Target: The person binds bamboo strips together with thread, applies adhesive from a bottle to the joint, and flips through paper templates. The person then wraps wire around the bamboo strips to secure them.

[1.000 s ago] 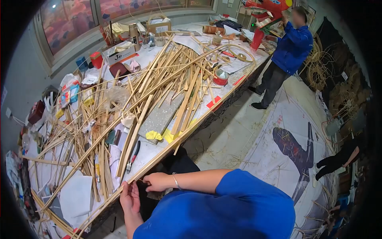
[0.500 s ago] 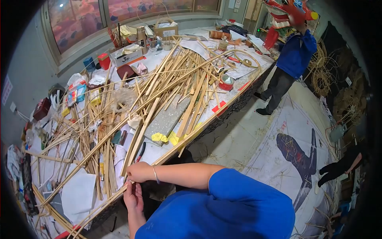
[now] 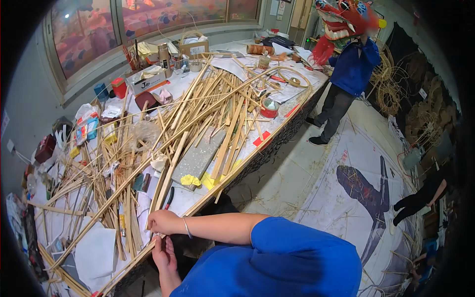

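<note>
My right hand (image 3: 166,222), with a bracelet on its wrist, is closed in a pinch at the near table edge. Just below it, my left hand (image 3: 165,253) is also closed, fingertips almost touching the right ones. Both are on a long thin bamboo strip (image 3: 129,265) that runs along the table edge; the exact grip is hidden by the fingers. Beside the right hand lie wider bamboo slats (image 3: 170,171) and a tool with a dark and red handle (image 3: 169,198). A grey speckled slab (image 3: 200,157) rests a little farther off, with crumpled yellow paper (image 3: 190,180) on it.
A large heap of bamboo strips (image 3: 213,99) covers the table (image 3: 232,171). White paper (image 3: 95,257), a tape roll (image 3: 269,107) and boxes stand or lie around it. At the far end a person (image 3: 352,69) holds a red dragon head (image 3: 339,22). Another person (image 3: 420,198) is at right.
The view has shifted slightly, so the scene sits farther left. My hands stay close together on the strip. The dragon head held by the far person shows more fully.
</note>
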